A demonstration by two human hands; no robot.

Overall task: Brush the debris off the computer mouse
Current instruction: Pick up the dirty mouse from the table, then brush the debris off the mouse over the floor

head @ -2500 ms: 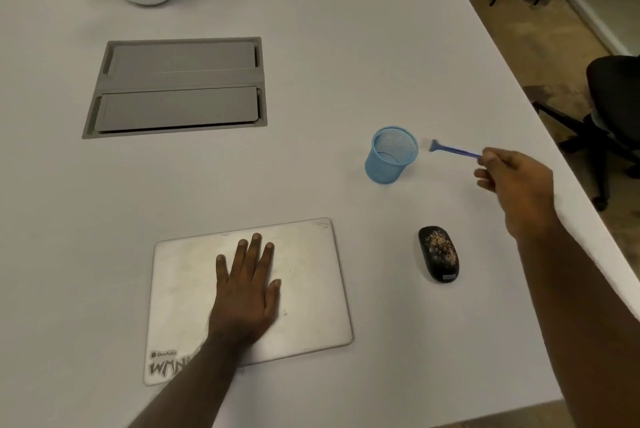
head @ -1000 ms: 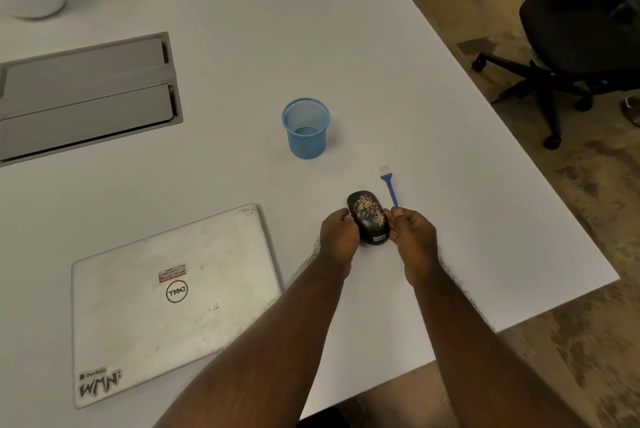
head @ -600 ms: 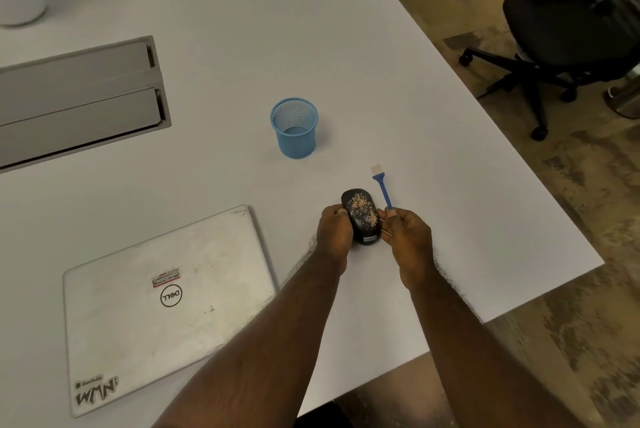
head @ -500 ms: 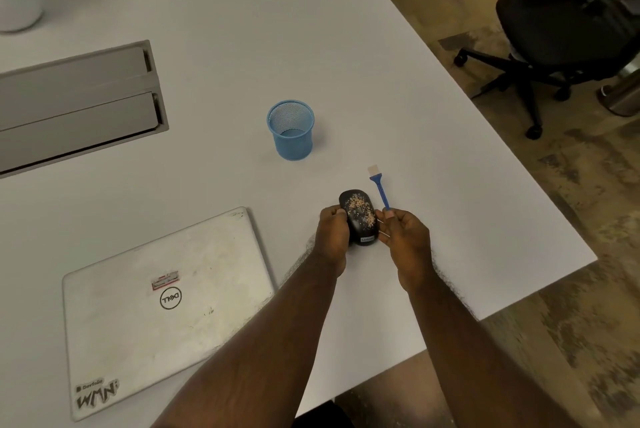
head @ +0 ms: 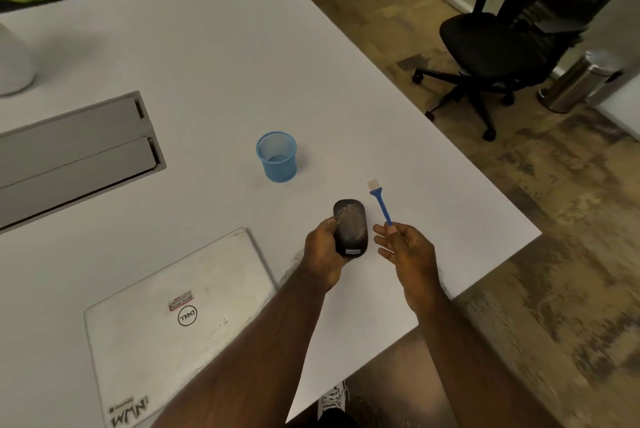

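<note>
The black computer mouse (head: 349, 225) has tan crumbs of debris scattered over its top. My left hand (head: 323, 254) grips it from its left side and underneath, just above the white table (head: 214, 57). My right hand (head: 407, 249), a little to the right of the mouse, pinches the lower end of a small blue brush (head: 380, 202). The brush points away from me, its pale bristles up and clear of the mouse.
A blue mesh cup (head: 277, 157) stands beyond the mouse. A closed white laptop (head: 180, 323) lies at the near left. A grey cable hatch (head: 76, 150) sits at the left. The table edge runs close on the right, with a black office chair (head: 498, 43) beyond it.
My right hand has let go of the mouse and shifted right with the brush. My left hand alone now holds the mouse, lifted slightly. The view has tilted up.
</note>
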